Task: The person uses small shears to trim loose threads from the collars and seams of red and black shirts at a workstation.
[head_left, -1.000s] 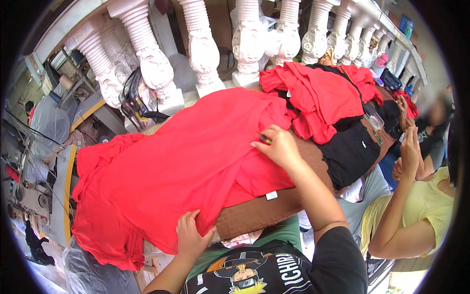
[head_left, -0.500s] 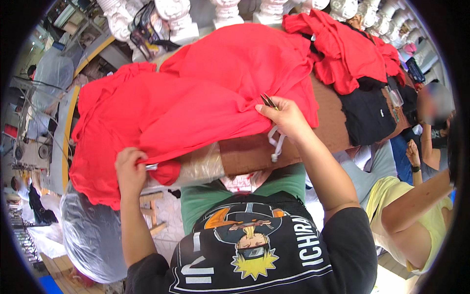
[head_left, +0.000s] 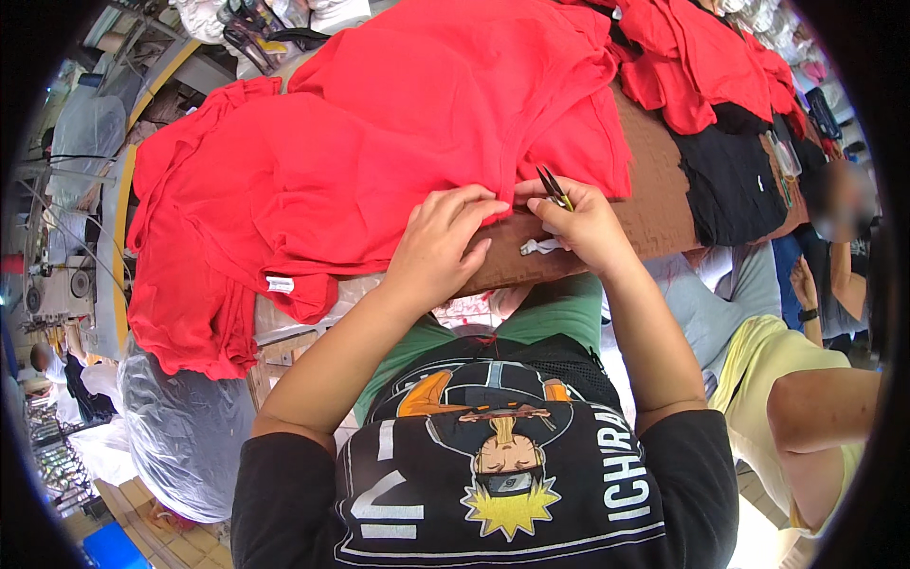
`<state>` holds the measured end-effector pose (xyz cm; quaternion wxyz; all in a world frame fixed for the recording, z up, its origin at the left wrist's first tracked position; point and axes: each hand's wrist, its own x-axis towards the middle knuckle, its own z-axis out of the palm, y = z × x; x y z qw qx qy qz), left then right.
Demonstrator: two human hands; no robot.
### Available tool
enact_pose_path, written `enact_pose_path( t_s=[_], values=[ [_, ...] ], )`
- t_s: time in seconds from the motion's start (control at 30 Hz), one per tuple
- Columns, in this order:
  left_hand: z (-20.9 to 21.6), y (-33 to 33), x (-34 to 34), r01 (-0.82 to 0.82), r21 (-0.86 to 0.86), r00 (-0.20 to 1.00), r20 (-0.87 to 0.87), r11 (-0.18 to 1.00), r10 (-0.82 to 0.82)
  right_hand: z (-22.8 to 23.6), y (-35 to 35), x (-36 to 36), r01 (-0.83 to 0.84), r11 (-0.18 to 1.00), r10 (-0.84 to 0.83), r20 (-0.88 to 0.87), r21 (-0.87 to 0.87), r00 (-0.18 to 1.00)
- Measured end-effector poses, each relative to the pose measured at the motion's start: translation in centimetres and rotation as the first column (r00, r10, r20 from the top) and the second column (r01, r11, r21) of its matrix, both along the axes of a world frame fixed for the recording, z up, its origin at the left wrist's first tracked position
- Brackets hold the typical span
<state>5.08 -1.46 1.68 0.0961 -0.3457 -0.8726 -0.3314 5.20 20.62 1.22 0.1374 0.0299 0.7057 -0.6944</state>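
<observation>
The left grip (head_left: pixel 444 237) touches smooth red cloth (head_left: pixel 379 142), its hold unclear; the right grip (head_left: pixel 580 220) grasps a two-pronged black-and-yellow tool (head_left: pixel 553 188). Crumpled red garments (head_left: pixel 701 62) lie at two o'clock, black fabric (head_left: pixel 735 190) at three.

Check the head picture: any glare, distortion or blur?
All head view: the fisheye bows the yellow table edge at left; glare streaks the grey plastic cover lower left; a co-worker's head is blurred at right; the thread snips look sharp.

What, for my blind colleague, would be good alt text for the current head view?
A person's left hand and right hand are close together at the edge of red cloth on a brown table, the right holding a pointed tool. Black cloth lies farther right.
</observation>
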Motion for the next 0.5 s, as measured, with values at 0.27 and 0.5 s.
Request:
enact_pose_path(
  t_s=[0.27,0.5],
  values=[
    [-2.8,1.9,-1.7,-0.076,-0.005,0.980,-0.185,0.997,0.074,-0.3,-0.7,0.9,0.060,0.851,0.117,-0.299,0.521,0.947],
    [-1.9,2.7,-2.2,-0.058,-0.033,0.948,-0.315,0.998,0.044,0.3,0.2,1.0,-0.020,0.959,0.044,-0.076,0.284,0.996]
  ],
)
